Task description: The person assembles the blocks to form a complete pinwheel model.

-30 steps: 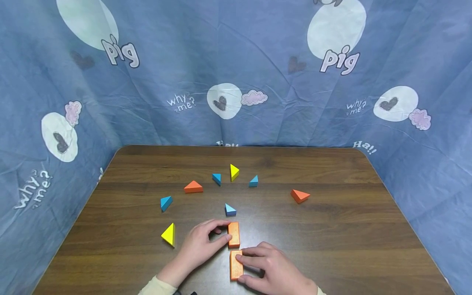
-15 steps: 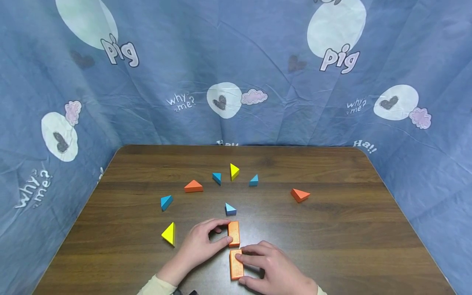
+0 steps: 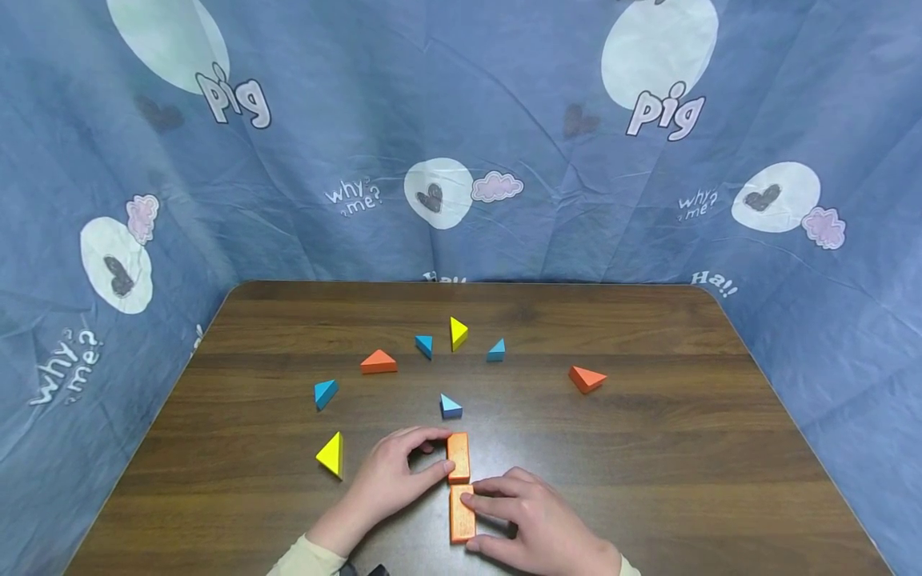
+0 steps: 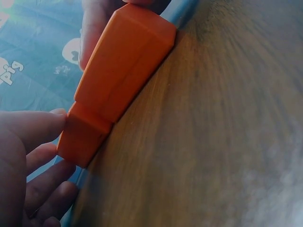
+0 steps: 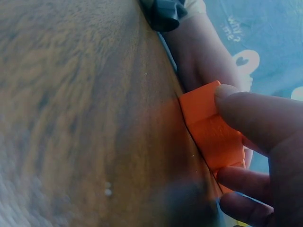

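Observation:
Two orange rectangular blocks lie end to end on the wooden table. My left hand (image 3: 403,472) pinches the farther orange block (image 3: 458,456) between thumb and a finger at its left side. My right hand (image 3: 536,520) grips the nearer orange block (image 3: 462,520), with the thumb near its front end and fingers at its top and far end. In the left wrist view, the nearer block (image 4: 125,61) touches, or almost touches, the farther block (image 4: 85,137). The right wrist view has the nearer block (image 5: 215,137) between my right thumb and fingers.
Triangular blocks lie scattered beyond and left of my hands: a light blue one (image 3: 450,407) just past the orange pair, yellow ones (image 3: 331,456) (image 3: 458,334), red-orange ones (image 3: 378,362) (image 3: 587,379) and several blue ones (image 3: 325,394). A blue patterned curtain (image 3: 562,208) surrounds the table (image 3: 684,448).
The narrow gap between the two orange blocks has closed up. Both hands keep nearly the same hold, and the triangular blocks have stayed in place.

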`<state>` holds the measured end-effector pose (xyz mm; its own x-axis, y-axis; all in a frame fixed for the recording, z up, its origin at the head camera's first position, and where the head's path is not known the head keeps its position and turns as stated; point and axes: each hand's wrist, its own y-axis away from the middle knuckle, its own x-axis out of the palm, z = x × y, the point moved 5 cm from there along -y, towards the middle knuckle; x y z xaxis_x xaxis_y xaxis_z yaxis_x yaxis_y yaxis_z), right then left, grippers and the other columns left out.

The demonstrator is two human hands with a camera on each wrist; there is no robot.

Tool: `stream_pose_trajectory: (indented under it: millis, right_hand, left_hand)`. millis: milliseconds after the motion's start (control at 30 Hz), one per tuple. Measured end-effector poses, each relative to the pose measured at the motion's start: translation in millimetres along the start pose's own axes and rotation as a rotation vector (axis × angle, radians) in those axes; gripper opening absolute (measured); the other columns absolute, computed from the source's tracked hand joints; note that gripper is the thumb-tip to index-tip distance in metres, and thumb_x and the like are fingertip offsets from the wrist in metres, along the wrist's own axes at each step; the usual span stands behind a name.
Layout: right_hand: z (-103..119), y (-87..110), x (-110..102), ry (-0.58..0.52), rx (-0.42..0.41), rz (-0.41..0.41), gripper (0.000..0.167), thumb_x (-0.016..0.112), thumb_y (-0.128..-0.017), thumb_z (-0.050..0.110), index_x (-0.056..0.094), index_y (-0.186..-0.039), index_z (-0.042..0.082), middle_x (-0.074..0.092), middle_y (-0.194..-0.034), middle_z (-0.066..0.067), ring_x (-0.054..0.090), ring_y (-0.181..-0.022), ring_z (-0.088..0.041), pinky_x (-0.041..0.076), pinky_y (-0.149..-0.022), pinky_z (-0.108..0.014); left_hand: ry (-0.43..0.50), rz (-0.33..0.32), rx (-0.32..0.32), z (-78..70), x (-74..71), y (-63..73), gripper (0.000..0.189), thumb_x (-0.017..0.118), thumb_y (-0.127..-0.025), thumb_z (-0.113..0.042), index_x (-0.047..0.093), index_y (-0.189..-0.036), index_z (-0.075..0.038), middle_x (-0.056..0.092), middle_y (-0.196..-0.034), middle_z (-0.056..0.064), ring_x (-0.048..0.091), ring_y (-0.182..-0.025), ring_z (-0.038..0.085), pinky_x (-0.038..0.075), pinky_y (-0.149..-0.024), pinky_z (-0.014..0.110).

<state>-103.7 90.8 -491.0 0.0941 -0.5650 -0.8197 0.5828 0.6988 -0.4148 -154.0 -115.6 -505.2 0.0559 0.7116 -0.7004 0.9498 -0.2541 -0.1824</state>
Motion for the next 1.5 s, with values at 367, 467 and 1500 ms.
stream_pose_trajectory:
  millis: [367,467,1500]
  right_hand:
    - [-1.1,0.1,1.1,0.016,-0.005,0.019,0.044,0.070,-0.089,0.050,0.070,-0.125,0.025,0.065,-0.120,0.013,0.056,-0.102,-0.002,0.046,-0.085,-0.021]
    - [-1.3,0.3,0.7,0.015,0.000,0.005,0.044,0.071,-0.088,0.050,0.071,-0.124,0.026,0.065,-0.119,0.014,0.056,-0.102,-0.002,0.046,-0.085,-0.021]
    - [-1.6,-1.3,-0.2,-0.013,-0.016,-0.006,0.045,0.071,-0.088,0.049,0.070,-0.125,0.024,0.066,-0.120,0.012,0.058,-0.098,-0.001,0.047,-0.083,-0.019]
  left_hand:
    - [0.025,0.004,0.034,-1.0,0.4,0.8,0.033,0.075,-0.085,-0.049,0.070,-0.116,-0.037,0.066,-0.106,-0.023,0.058,-0.095,-0.001,0.048,-0.085,0.034]
    - [0.027,0.007,0.033,-0.8,0.7,1.2,0.032,0.075,-0.085,-0.048,0.070,-0.115,-0.038,0.065,-0.107,-0.024,0.058,-0.095,-0.001,0.048,-0.085,0.034]
    - [0.026,0.018,0.030,-2.9,-0.2,0.5,0.032,0.078,-0.084,-0.044,0.071,-0.115,-0.036,0.066,-0.106,-0.023,0.058,-0.096,-0.001,0.049,-0.086,0.034]
